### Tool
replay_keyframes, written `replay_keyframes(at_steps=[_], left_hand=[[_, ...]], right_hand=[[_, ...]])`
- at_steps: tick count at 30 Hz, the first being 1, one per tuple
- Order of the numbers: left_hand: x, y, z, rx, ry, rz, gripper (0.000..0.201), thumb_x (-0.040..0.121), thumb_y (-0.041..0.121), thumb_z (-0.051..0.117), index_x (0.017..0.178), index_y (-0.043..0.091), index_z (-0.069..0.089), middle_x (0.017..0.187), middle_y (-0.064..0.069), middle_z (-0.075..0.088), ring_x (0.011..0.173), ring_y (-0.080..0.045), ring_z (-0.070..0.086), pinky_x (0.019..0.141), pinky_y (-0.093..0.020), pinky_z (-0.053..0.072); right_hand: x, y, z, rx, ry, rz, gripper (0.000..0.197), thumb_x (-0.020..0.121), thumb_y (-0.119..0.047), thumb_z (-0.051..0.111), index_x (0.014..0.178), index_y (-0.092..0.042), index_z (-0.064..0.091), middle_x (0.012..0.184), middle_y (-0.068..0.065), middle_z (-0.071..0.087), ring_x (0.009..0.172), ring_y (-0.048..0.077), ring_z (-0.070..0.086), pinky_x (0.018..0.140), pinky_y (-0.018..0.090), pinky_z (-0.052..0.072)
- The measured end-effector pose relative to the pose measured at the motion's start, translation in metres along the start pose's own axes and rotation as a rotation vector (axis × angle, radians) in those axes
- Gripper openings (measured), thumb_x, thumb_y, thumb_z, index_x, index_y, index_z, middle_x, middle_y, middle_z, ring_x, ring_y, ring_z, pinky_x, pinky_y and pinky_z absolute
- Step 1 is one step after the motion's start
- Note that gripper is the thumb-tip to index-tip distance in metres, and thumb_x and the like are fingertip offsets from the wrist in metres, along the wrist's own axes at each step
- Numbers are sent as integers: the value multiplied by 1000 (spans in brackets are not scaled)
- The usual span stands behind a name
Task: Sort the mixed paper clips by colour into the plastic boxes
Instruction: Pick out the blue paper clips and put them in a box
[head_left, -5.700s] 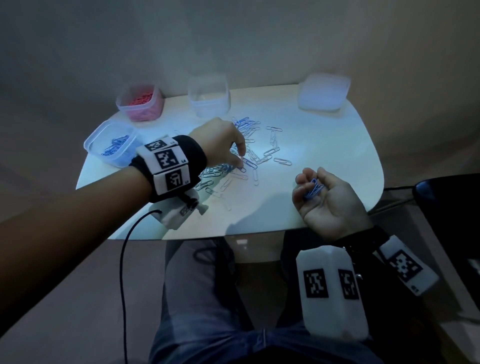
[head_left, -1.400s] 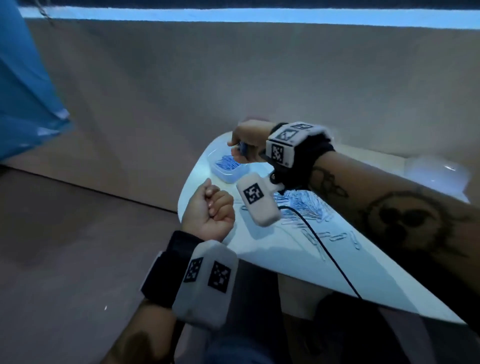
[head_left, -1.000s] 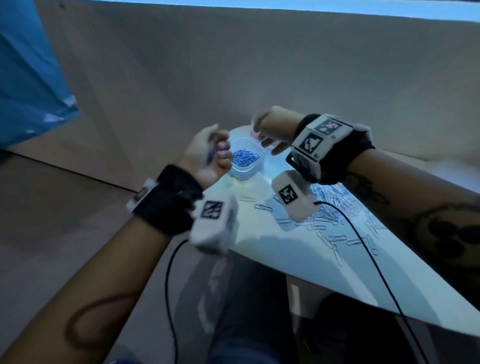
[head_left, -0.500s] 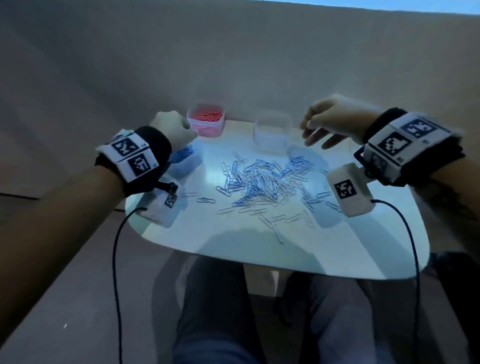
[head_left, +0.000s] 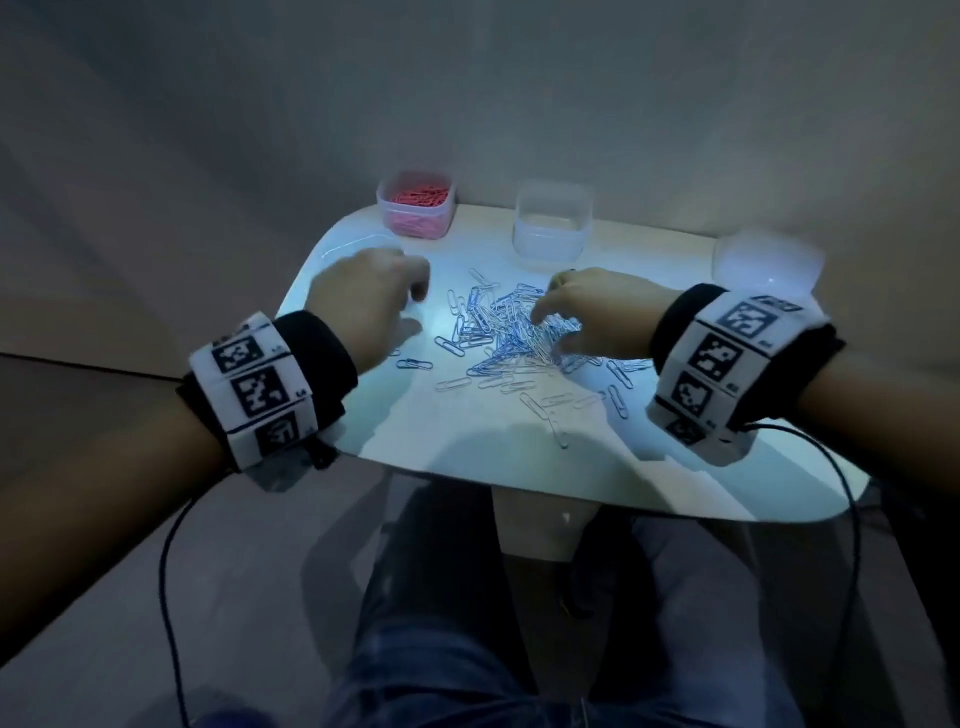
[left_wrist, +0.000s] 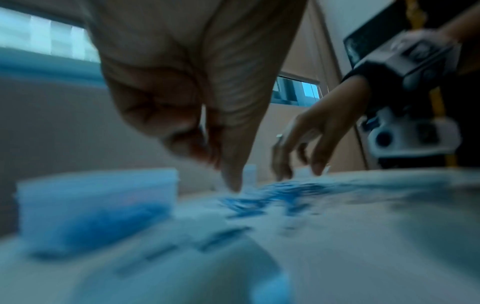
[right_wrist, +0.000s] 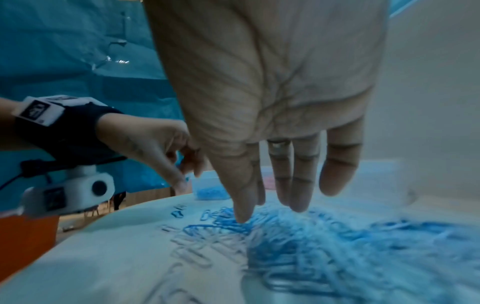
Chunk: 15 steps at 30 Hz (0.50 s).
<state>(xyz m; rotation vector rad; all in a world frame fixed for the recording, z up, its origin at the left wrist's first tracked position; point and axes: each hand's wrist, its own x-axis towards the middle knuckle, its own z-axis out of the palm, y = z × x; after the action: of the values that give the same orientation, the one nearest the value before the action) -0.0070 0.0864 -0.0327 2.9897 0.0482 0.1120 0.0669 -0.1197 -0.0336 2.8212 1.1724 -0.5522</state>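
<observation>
A heap of blue and pale paper clips (head_left: 498, 338) lies mid-table. My right hand (head_left: 550, 332) reaches down onto its right side with fingers straight; in the right wrist view its thumb tip (right_wrist: 241, 218) touches blue clips (right_wrist: 337, 246). My left hand (head_left: 410, 312) hovers at the heap's left edge, fingers curled in and thumb (left_wrist: 233, 181) pointing at the table; I see nothing held in it. The box of blue clips (left_wrist: 96, 205) stands just beyond that hand, mostly hidden in the head view. A box of pink clips (head_left: 415, 205) and a clear box (head_left: 553, 221) stand at the back.
Another pale plastic box (head_left: 769, 260) sits at the back right corner of the white table (head_left: 467, 457). Stray clips (head_left: 556, 415) lie toward the front edge. Cables hang from both wrist units, and my knees are under the table.
My left hand has come off the blue box toward the heap. My right hand has dropped from above the back of the table onto the clips.
</observation>
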Motion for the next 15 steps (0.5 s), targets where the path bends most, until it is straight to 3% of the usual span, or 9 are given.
replay_keyframes(at_steps=[4,7,10,12,15], left_hand=[[-4,2,20,139,-389,-17,31,86,21,60,115,15,52,110,-9,56,104,-29,53,84,-36,45],[-1,1,19,85,-431,-14,27,86,12,59,112,10,53,111,-11,58,99,-28,53,77,-30,41],[1,5,16,-17,-430,-28,15,86,2,57,100,3,61,103,-12,64,68,-18,47,54,-22,37],[3,4,15,-58,-440,-40,14,86,0,56,97,2,64,97,-10,64,54,-11,44,45,-14,36],[4,3,13,-74,-470,-47,6,88,4,55,89,8,61,87,-3,56,51,-5,42,38,-8,34]], right_hand=[[9,-14,4,-30,-40,-36,38,87,-24,61,123,-17,54,124,7,50,111,23,50,81,29,40],[8,-9,4,-67,-66,-14,34,87,-22,61,120,-14,55,121,7,51,109,23,49,75,27,35],[11,-7,4,17,-16,17,41,83,-28,66,118,-11,53,118,8,51,99,22,46,80,29,38],[14,-11,5,72,-6,34,47,79,-34,70,116,-9,51,109,5,49,91,17,40,80,29,37],[22,-18,7,83,-14,22,42,77,-36,71,107,-9,56,97,0,43,88,16,42,76,26,35]])
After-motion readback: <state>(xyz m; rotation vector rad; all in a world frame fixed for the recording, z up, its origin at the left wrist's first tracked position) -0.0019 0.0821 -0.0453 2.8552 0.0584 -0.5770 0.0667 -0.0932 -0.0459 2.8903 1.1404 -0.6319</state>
